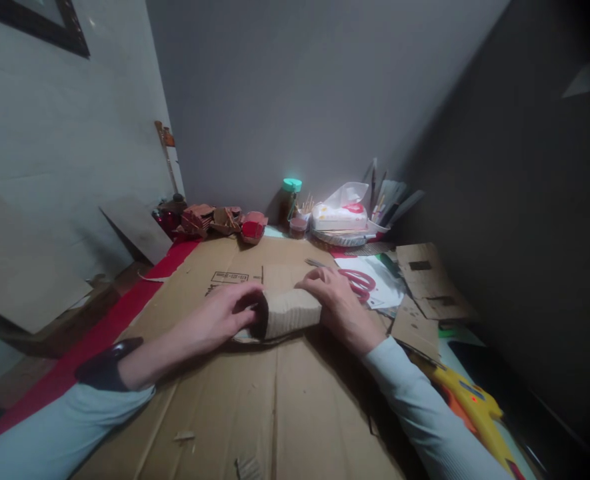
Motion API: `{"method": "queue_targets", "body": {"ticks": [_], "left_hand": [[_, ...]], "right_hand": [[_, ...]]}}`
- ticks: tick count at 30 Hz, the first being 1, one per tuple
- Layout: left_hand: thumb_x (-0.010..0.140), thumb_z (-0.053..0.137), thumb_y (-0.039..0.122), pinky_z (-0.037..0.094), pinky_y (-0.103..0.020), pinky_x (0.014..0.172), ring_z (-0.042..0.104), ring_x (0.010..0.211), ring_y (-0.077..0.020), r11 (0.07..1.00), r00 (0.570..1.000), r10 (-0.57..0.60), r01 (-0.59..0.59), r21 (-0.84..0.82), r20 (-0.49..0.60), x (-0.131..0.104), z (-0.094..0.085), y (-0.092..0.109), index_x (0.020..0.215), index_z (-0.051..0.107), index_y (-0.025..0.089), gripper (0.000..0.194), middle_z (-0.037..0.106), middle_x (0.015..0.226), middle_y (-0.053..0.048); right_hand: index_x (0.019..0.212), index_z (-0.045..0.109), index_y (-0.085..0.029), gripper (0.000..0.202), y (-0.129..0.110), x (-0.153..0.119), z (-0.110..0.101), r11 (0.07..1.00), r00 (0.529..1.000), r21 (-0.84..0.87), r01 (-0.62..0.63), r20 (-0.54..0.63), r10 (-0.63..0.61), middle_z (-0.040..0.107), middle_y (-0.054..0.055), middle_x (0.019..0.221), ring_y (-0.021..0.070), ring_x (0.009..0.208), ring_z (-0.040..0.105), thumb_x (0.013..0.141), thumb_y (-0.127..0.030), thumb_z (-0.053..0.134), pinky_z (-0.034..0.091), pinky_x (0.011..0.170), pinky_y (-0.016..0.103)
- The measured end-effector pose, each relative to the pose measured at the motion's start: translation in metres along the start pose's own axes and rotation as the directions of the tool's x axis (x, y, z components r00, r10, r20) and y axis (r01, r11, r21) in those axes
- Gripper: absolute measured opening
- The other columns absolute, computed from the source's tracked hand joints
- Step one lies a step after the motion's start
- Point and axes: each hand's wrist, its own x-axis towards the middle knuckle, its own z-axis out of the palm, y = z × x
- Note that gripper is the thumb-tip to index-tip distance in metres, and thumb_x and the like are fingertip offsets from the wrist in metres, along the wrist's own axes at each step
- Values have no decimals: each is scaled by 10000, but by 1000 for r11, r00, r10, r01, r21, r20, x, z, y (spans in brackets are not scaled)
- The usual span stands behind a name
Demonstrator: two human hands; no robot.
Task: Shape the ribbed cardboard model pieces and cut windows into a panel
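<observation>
A curved piece of cardboard (293, 312) stands in the middle of the work surface, bent into an arch over a flat cardboard base. My left hand (225, 310) grips its left end, thumb and fingers closed around the edge. At the opposite end, my right hand (335, 303) holds the piece with the fingers along its top edge. Beneath both hands lies a large flat cardboard sheet (185, 393) with printed marks. Scissors with red handles (359, 283) rest just beyond my right hand.
A yellow glue gun (475, 407) lies at right, near cut cardboard pieces (427, 273). Along the wall stand red-and-brown cardboard shapes (197, 220), a jar with a green lid (291, 190), a tissue pack (339, 217) and a holder with brushes (382, 213). Small scraps (248, 468) lie in front.
</observation>
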Motion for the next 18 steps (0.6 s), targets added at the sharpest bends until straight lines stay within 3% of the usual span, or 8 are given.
{"method": "queue_targets", "body": {"ticks": [7, 10, 13, 15, 18], "left_hand": [[928, 575, 319, 516, -414, 806, 647, 832, -190, 991, 992, -84, 93, 98, -93, 6, 6, 0, 923, 657, 161, 178, 680, 883, -19], [921, 586, 319, 515, -419, 817, 649, 837, -191, 987, 989, -92, 107, 121, -118, 6, 7, -1, 908, 659, 162, 173, 684, 885, -19], [920, 591, 310, 517, -418, 818, 653, 837, -189, 987, 987, -94, 109, 117, -129, 6, 7, -1, 910, 660, 162, 164, 688, 884, -19], [922, 588, 307, 518, -418, 824, 656, 848, -190, 989, 986, -91, 106, 104, -139, 6, 8, -1, 926, 662, 163, 162, 693, 897, -21], [929, 575, 321, 518, -412, 811, 654, 827, -186, 990, 983, -92, 107, 89, -160, 7, 10, -4, 897, 662, 162, 184, 688, 862, -17]], "right_hand": [[1303, 546, -143, 663, 2, -5, -5, 1000, 999, 8, -25, 20, 25, 592, 154, 1257, 284, 1187, 511, 698, 109, 444, 413, 971, 487], [1297, 539, -134, 572, -5, -4, -20, 998, 999, 50, -30, -28, 31, 585, 148, 1309, 241, 1211, 524, 787, 84, 399, 415, 1016, 451], [1334, 519, -202, 388, -20, -5, -34, 995, 999, 97, -3, -41, 7, 579, 96, 1342, 197, 1212, 529, 974, -106, 411, 429, 1022, 407], [1345, 531, -266, 359, -30, -6, -35, 994, 999, 107, 37, 11, -39, 553, 63, 1385, 210, 1259, 490, 987, -277, 508, 392, 1061, 432], [1316, 585, -266, 359, -38, -8, -27, 993, 992, 84, 82, 92, -89, 544, 93, 1390, 267, 1268, 460, 966, -340, 550, 363, 1065, 504]]}}
